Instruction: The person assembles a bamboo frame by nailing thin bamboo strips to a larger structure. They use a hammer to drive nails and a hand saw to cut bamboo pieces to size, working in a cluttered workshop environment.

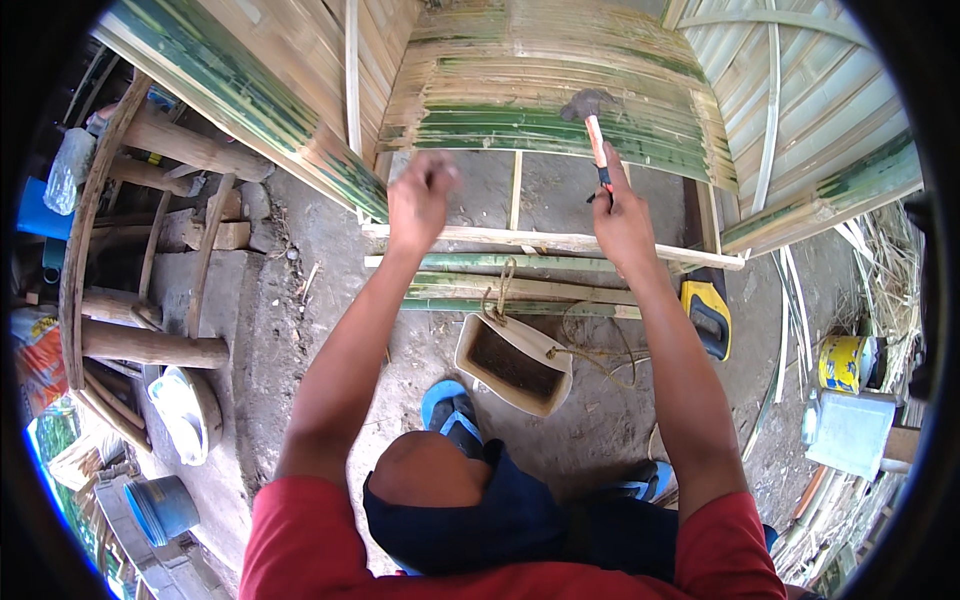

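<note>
My right hand grips a claw hammer by its handle, the dark head pointing away from me over the bamboo slat floor. My left hand is raised near the left end of the pale front crosspiece. Its fingers are curled together and slightly blurred; anything between them is too small to make out. The slats, green and tan, lie side by side across the far part of the frame. Between their near edge and the crosspiece the ground shows through.
Woven bamboo walls rise left and right of the frame. Close to my feet sits a cut-open plastic container with a rope. A yellow-handled saw leans by the frame's right end. A wooden rack and a blue bucket stand left.
</note>
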A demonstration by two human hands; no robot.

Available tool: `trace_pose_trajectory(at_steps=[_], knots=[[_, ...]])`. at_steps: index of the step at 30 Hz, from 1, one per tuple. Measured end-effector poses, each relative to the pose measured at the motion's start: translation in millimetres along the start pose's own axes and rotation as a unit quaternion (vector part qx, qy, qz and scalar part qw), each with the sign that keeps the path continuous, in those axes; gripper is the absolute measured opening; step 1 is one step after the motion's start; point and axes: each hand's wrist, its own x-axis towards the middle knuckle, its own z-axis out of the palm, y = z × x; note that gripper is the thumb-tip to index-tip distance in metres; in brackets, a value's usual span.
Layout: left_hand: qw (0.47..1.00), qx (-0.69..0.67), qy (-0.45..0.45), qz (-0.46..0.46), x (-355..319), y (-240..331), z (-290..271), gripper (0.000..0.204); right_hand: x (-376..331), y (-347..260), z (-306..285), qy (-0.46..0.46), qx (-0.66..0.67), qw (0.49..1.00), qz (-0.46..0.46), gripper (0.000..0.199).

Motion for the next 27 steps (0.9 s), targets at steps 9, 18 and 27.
trace_pose_trajectory(at_steps=[9,18,27], knots=[[0.933,0.218,0.284,-0.024,71.5,-69.0,42.9,0.013,-3.0,-12.5,2.2,-0.063,-0.014,0.994,-0.087,0.077],[0.952,0.195,0.236,-0.026,65.8,-59.6,36.2,0.013,0.2,-92.7,49.0,-0.095,0.051,0.957,-0.27,0.078],[0.959,0.179,0.215,-0.055,66.1,-51.0,33.3,0.014,11.8,-115.8,70.6,-0.113,-0.015,0.956,-0.269,0.083]])
